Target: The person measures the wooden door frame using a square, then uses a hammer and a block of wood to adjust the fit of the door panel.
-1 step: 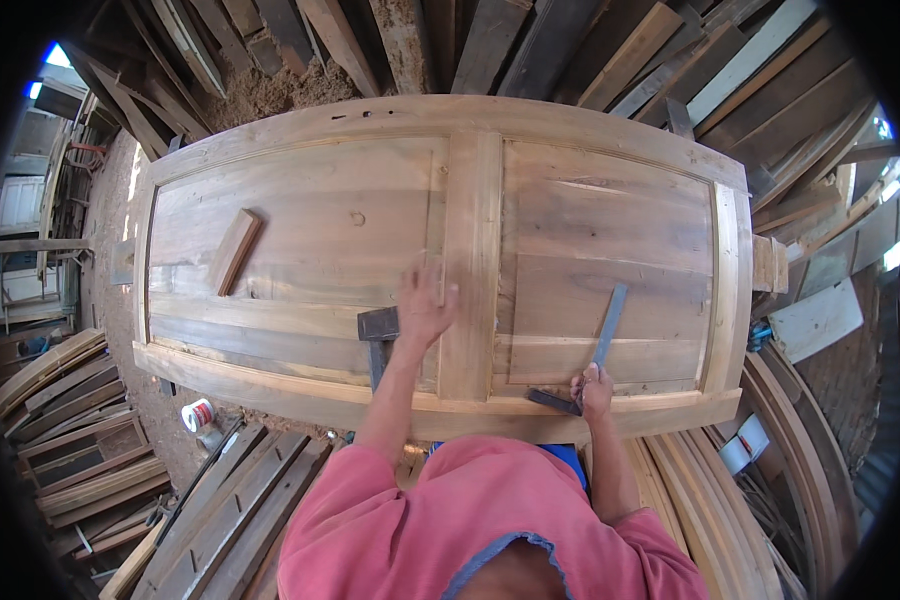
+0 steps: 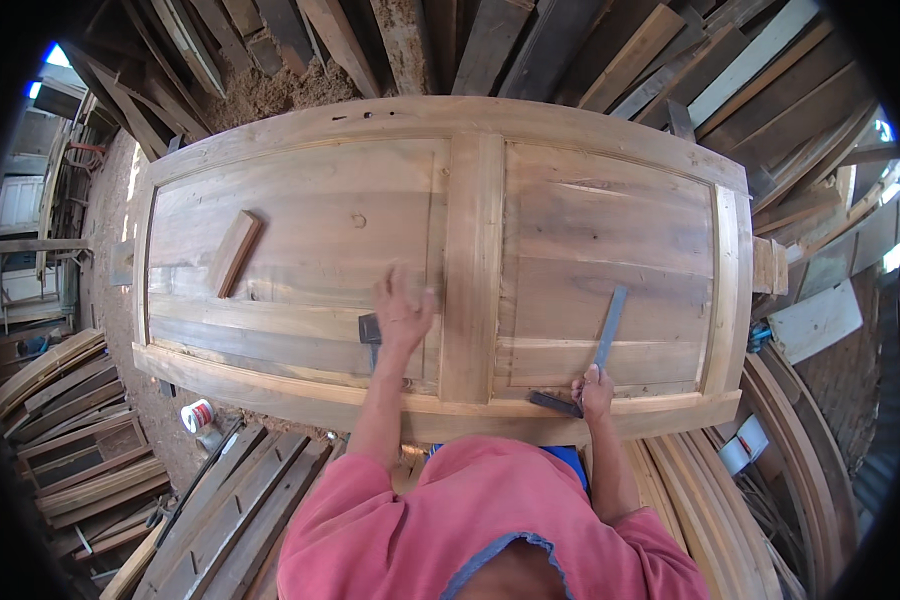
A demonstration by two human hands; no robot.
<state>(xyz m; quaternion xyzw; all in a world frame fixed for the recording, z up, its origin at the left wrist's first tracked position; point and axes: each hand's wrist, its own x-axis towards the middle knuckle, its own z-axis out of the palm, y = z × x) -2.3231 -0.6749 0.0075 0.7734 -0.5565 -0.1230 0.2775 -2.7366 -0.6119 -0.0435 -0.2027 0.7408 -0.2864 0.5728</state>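
A large pale wooden door (image 2: 473, 270) with two recessed panels lies flat in front of me. Above the left panel, close to the middle rail, hovers my left hand (image 2: 404, 318); its fingers look spread and a little blurred, with nothing in them. Partly covered by that hand and forearm, a dark-headed hammer or mallet (image 2: 369, 328) rests on the left panel. My right hand (image 2: 595, 390) grips a try square (image 2: 610, 325) near the front edge; its metal blade reaches across the right panel and its dark stock points left. A small wood block (image 2: 235, 252) lies slantwise on the left panel.
Planks (image 2: 490, 45) lean in a dense row beyond the door. Stacked boards (image 2: 235, 510) lie at the near left, and more lumber (image 2: 695, 490) at the near right. A white tub (image 2: 198, 415) stands on the ground by the door's near left corner.
My left hand has shifted slightly left, covering more of the hammer or mallet. My right hand and the try square have stayed in place.
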